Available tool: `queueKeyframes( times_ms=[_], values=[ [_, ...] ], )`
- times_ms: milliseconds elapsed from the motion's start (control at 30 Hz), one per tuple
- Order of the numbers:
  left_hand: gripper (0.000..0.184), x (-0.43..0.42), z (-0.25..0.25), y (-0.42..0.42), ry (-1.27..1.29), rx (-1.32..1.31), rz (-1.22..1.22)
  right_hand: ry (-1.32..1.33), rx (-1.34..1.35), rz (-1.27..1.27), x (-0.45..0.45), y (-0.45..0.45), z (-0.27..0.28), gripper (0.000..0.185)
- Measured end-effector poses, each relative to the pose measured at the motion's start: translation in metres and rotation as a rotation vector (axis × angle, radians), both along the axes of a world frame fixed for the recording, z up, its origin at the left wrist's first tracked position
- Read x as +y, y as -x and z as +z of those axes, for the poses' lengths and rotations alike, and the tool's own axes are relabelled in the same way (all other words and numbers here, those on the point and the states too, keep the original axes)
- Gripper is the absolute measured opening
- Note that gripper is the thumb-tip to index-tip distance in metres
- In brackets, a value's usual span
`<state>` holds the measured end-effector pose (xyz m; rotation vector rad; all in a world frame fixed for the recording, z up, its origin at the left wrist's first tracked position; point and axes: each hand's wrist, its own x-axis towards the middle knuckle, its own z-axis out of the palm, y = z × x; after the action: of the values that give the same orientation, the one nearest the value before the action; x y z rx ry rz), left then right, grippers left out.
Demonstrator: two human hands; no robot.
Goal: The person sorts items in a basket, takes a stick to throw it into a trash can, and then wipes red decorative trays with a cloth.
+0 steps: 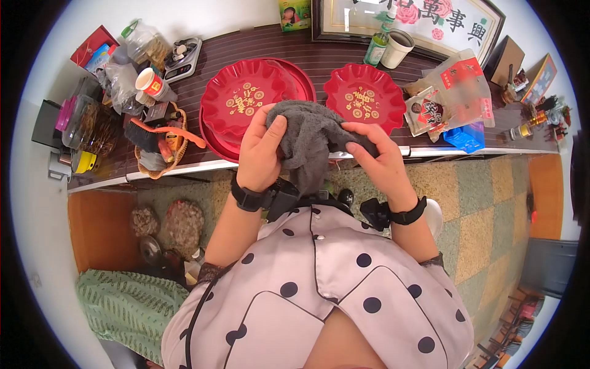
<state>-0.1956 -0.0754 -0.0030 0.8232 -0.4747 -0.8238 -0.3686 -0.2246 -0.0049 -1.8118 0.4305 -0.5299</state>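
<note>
A bunched grey cloth (305,136), held up near the edge of the worktop (227,46)
I see the left hand (261,147) and right hand (380,154) both closed on its folds, two scalloped red trays (246,98) (364,101) just beyond

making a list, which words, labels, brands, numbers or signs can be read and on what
"萬事興": framed picture; the character before is cut off.
Too small or blurred to read: gold characters on left red dish and right red dish; print on plastic bag, green bottle, green box, paper cup.
Grey cloth: none seen.
</note>
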Motion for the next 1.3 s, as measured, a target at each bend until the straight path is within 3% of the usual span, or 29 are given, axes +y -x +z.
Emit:
queueKeyframes(
  times_ms=[33,133,300,367,500,600,733,800,900,933,1000,1067,1100,1167,1200,1233,1300],
  values=[
    [0.025,-0.001,0.000,0.001,0.012,0.012,-0.009,0.275,0.012,-0.038,-0.001,-0.001,-0.002,0.045],
    [0.029,-0.002,0.002,0.008,0.035,0.030,-0.013,0.471,-0.073,-0.121,0.005,-0.005,-0.002,0.056],
    [0.038,-0.005,0.004,0.013,0.090,-0.012,-0.052,0.248,-0.141,-0.027,0.024,-0.014,-0.012,0.071],
    [0.042,-0.005,0.001,0.010,0.074,-0.150,-0.063,0.059,0.018,-0.019,0.026,-0.016,-0.012,0.066],
    [0.041,-0.003,-0.001,0.000,0.059,-0.070,-0.055,0.110,-0.009,0.001,0.005,-0.010,-0.016,0.052],
    [0.041,-0.003,-0.004,-0.003,0.047,-0.037,-0.020,0.098,-0.014,-0.014,-0.008,-0.003,-0.006,0.024],
    [0.041,-0.004,-0.008,-0.004,-0.042,-0.060,0.013,0.089,-0.195,-0.021,-0.009,-0.005,-0.006,0.024],
    [0.044,-0.004,-0.013,-0.007,-0.102,-0.101,0.004,-0.326,-0.204,-0.006,-0.002,-0.006,0.003,0.024],
    [0.049,-0.006,-0.014,-0.007,-0.289,-0.297,0.112,-0.369,-0.228,-0.068,-0.002,-0.005,0.004,0.021],
    [0.054,-0.005,-0.011,-0.005,-0.303,-0.443,0.184,-0.368,-0.229,-0.070,-0.001,-0.005,0.007,0.021],
    [0.060,-0.004,-0.004,0.000,-0.318,-0.585,0.255,0.005,-0.147,-0.068,0.001,-0.004,0.016,0.018],
    [0.061,-0.004,0.002,0.005,-0.244,-0.744,-0.014,0.056,-0.167,-0.005,0.005,-0.006,0.018,0.018],
    [0.061,-0.006,0.001,0.008,-0.246,-0.742,-0.008,0.108,-0.191,0.055,0.006,-0.007,0.019,0.019],
    [0.054,-0.011,-0.002,0.012,-0.300,-0.542,-0.100,0.042,-0.180,0.064,0.008,-0.006,0.024,0.021],
    [0.039,-0.011,-0.015,0.002,-0.383,-0.665,-0.100,-0.071,-0.210,0.039,0.006,-0.005,0.026,0.021],
    [0.039,-0.009,-0.016,-0.003,-0.381,-0.666,-0.102,-0.184,-0.239,0.012,0.003,-0.002,0.027,0.021],
    [0.023,-0.005,-0.017,-0.012,-0.260,-0.282,-0.111,-0.285,-0.288,-0.006,-0.003,0.002,0.026,0.021]
  ],
)
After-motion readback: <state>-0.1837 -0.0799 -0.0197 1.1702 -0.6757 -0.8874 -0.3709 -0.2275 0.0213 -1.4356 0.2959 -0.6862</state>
